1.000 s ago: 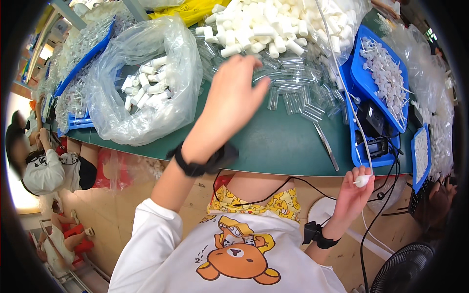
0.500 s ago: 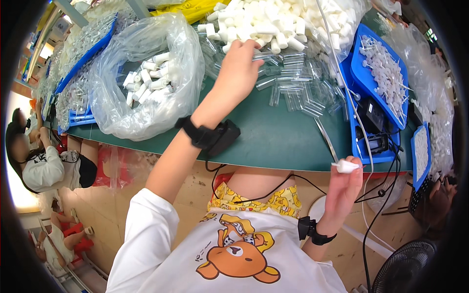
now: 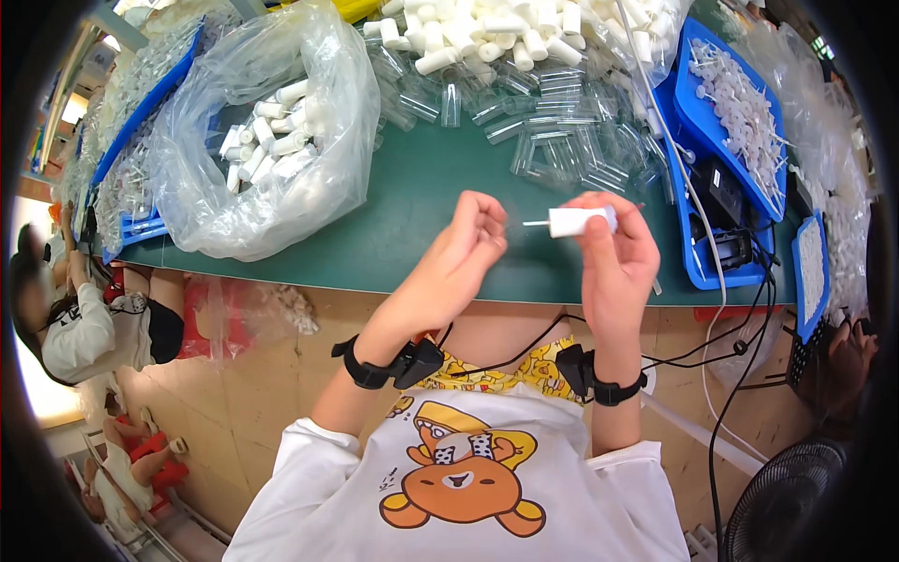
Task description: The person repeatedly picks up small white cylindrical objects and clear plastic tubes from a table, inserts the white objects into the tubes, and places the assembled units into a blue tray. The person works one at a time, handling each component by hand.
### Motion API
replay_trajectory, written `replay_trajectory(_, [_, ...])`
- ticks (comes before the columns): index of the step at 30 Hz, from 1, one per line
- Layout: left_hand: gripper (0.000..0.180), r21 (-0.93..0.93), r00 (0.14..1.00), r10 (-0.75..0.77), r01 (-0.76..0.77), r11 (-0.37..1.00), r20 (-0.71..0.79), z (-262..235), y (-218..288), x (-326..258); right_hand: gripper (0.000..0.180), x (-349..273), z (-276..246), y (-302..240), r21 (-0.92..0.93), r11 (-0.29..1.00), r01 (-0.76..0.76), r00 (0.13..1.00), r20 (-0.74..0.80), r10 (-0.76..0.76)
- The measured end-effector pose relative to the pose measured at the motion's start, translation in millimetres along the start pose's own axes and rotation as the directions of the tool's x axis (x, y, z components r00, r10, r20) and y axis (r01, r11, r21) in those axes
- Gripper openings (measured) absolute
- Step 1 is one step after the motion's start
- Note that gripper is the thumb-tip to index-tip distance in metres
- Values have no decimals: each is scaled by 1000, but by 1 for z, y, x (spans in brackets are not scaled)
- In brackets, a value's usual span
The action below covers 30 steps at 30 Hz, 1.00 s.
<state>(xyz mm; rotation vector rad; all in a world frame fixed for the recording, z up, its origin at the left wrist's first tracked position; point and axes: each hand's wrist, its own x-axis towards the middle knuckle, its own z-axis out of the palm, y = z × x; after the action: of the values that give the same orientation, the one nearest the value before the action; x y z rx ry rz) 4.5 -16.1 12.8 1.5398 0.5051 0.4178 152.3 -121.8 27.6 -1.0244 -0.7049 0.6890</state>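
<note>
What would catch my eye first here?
Probably the big heap of white cylinders at the far side of the green table, with clear tubes strewn in front. Left of them sits a clear plastic bag of similar pieces. Nearer, the right hand holds one white part.

Before you, the green tabletop (image 3: 421, 178) directly carries an open clear plastic bag (image 3: 253, 225) at left, loose transparent tubes (image 3: 563, 112) toward the back, and a blue plastic tray (image 3: 744, 274) at right.
</note>
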Motion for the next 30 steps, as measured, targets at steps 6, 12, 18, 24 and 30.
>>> replay_trajectory(6, [25, 84, 995, 69, -75, 994, 72, 2, 7, -9, 14, 4, -1, 0, -246, 965, 91, 974, 223, -35])
replay_trajectory(12, [24, 362, 978, 194, -208, 909, 77, 1, 9, -9, 11, 14, -4, -21, -577, 754, 315, 895, 444, -34])
replay_trajectory(18, [23, 339, 974, 215, -228, 913, 77, 0, -4, 1, 13, 21, 0, -12, -478, 874, 81, 948, 307, 80])
replay_trajectory(24, [23, 356, 987, 158, -159, 921, 34, 0, -4, 4, 15, 12, 13, 9, -231, 967, -104, 990, 66, 122])
replay_trajectory(30, [23, 259, 981, 187, -194, 946, 52, -2, -8, 2, 14, 14, 3, 14, -454, 870, 193, 970, 221, -100])
